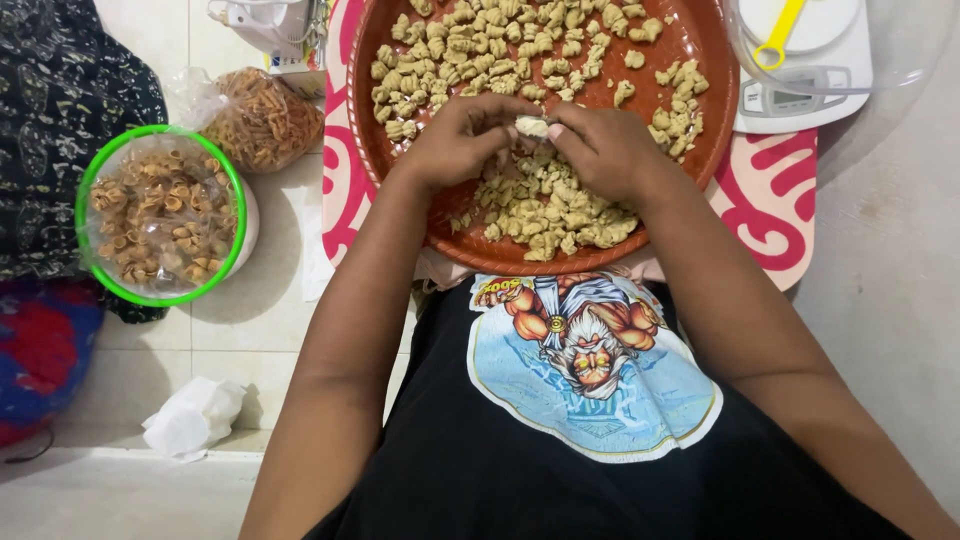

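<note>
Pale square floor tiles (235,330) with grey grout lines spread out beneath you, and a low pink-and-white patterned stand (770,215) carries a wide round terracotta-coloured tray (715,110) right in front of your lap. The tray is smooth and shallow with a raised rim, and it is strewn with small ridged, curled dough pieces (545,205), pale beige and matte, piled thickly near you and scattered in a band along the far side.

Your left hand (462,140) and right hand (605,148) meet over the middle of the tray. Between their fingertips you pinch one small lump of dough (532,126), paler than the rest; both hands are curled around it, thumbs and forefingers touching it from either side. Your forearms reach in over your black printed shirt (590,400), and they hide parts of the tray's near rim.

To your left on the floor sits a round bowl with a bright green rim (90,190), covered in clear wrinkled plastic and filled with browner, fried-looking shells. Just beyond it lies a clear plastic bag (262,118) of similar golden-brown pieces. A crumpled white tissue (192,415) lies nearer to you on the tiles. Dark patterned cloth (60,100) lies beside the bowl at the left edge. To the far right of the tray stands a white digital kitchen scale (805,70) with a yellow utensil (780,35) on top.
</note>
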